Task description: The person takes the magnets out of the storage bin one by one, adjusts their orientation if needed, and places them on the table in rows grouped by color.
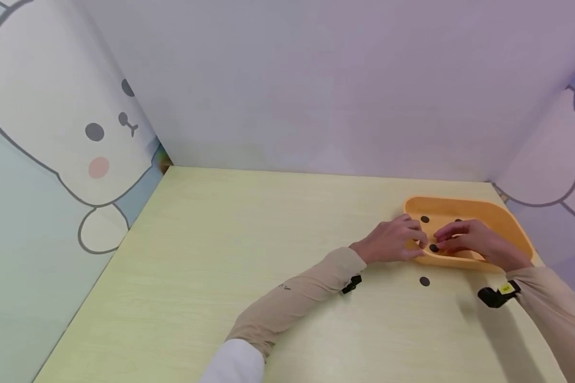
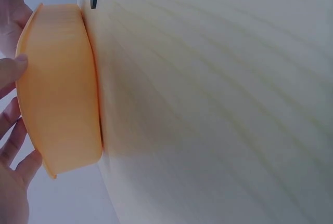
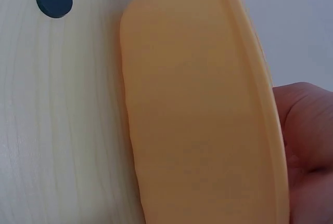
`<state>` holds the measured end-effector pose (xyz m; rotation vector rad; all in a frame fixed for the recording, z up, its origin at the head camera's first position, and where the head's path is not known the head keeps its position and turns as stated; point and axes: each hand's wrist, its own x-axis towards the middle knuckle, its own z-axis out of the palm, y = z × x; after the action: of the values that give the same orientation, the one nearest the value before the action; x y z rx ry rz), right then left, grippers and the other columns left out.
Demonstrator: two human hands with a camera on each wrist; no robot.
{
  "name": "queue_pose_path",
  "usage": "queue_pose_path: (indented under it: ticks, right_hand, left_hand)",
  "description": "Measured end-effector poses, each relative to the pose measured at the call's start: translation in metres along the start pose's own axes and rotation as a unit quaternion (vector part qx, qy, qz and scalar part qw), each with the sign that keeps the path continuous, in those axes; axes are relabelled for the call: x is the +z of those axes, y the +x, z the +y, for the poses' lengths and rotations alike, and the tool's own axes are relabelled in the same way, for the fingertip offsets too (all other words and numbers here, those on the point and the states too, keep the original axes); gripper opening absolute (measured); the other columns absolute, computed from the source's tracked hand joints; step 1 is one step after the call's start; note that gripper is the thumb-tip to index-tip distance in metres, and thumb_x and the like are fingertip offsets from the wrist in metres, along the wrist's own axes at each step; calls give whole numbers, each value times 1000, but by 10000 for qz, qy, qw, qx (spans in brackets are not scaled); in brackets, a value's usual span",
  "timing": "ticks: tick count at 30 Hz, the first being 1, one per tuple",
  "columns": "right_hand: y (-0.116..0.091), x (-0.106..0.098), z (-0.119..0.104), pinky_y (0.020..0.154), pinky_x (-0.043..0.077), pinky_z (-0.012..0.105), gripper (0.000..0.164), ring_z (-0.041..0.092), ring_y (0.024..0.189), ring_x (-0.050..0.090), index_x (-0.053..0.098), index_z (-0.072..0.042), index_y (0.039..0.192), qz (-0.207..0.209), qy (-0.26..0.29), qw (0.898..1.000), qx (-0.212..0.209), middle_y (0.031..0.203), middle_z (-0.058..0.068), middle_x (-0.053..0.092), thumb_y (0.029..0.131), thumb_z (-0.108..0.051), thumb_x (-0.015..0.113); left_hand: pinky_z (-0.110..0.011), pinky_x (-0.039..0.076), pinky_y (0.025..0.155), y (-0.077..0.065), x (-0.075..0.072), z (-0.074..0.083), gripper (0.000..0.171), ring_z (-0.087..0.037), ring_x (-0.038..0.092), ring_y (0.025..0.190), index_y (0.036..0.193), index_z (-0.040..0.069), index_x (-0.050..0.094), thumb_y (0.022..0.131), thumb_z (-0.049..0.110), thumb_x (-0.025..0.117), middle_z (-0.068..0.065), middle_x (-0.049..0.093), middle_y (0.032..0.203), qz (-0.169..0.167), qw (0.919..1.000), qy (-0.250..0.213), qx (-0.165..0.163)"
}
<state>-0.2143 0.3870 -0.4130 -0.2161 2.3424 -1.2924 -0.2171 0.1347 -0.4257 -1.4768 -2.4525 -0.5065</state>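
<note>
An orange plastic basin [image 1: 479, 263] stands at the right of the tabletop, with several small dark discs inside, such as one disc [image 1: 425, 219] near its back left. My left hand [image 1: 393, 239] holds the left front part of the rim, fingers bent over it and thumb outside. Inside the basin is my right hand [image 1: 476, 242], reaching over the front rim with bent fingers. Its tips are close to another dark disc [image 1: 434, 248]; whether they pinch it is unclear. In the right wrist view, the basin's wall [image 3: 197, 94] hides the right fingertips.
One dark disc [image 1: 425, 281] lies on the pale wooden table [image 1: 268, 223], just in front of the basin. A plain wall [image 1: 316, 96] rises behind the table, and side panels with cartoon animals border it left and right.
</note>
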Motion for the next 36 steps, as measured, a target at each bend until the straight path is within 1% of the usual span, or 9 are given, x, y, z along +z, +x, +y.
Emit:
queue_pose_path:
  ticks: [4,10,15,18,21,28,30,36]
  right_hand:
    - [4,2,-1,72,54,35,31,22,82,67,58,15,113,40,-155,9999,-2,103,23,63,88,-4,64]
    - [5,5,-4,70,54,31,26,20,78,67,60,14,109,43,-485,9988,-87,100,24,65,87,0,63]
    - [9,6,-3,67,53,28,23,17,75,65,65,10,104,117,-896,9958,-126,93,17,68,83,1,67]
    - [12,8,-4,64,53,27,21,17,72,62,67,8,101,51,-1242,9921,-158,89,13,69,81,1,69]
    - [13,10,-6,62,52,26,17,16,69,60,69,6,97,11,-1477,9889,-180,85,10,69,80,1,70]
    - [10,17,-6,60,51,27,11,17,69,59,70,2,91,133,-1660,9858,-229,83,8,68,80,1,71]
    - [9,18,-5,60,51,26,9,17,69,58,70,0,89,178,-1773,9836,-291,82,7,67,80,1,71]
    - [11,19,-10,60,50,25,8,17,68,58,71,-1,87,287,-1905,9805,-390,81,5,68,80,1,70]
  left_hand:
    - [-9,36,65,1,-1,0,11,-5,47,91,92,29,69,88,39,66,12,58,97,-24,10000,-14,-15]
    - [-9,36,65,2,0,0,12,-5,46,92,93,29,69,88,39,66,12,58,98,-61,10000,-56,-25]
    - [-9,36,65,2,-1,0,12,-5,46,93,93,29,69,88,39,66,12,59,99,-69,9999,-75,-64]
    - [-9,36,65,2,-2,0,12,-5,46,94,93,29,69,88,38,66,12,59,98,-87,9999,-81,-89]
    - [-8,36,65,2,-1,0,11,-5,46,94,93,29,69,88,38,66,13,58,98,-103,9998,-125,-109]
    - [-8,35,63,2,1,3,12,-4,45,92,93,29,69,87,39,66,14,56,97,-186,9995,-230,-139]
    - [-8,35,62,1,1,3,12,-4,45,93,93,29,69,88,39,66,14,56,98,-206,9994,-233,-156]
    - [-8,36,65,1,-2,2,11,-4,45,94,93,29,69,87,38,66,14,56,97,-126,9997,-148,-172]
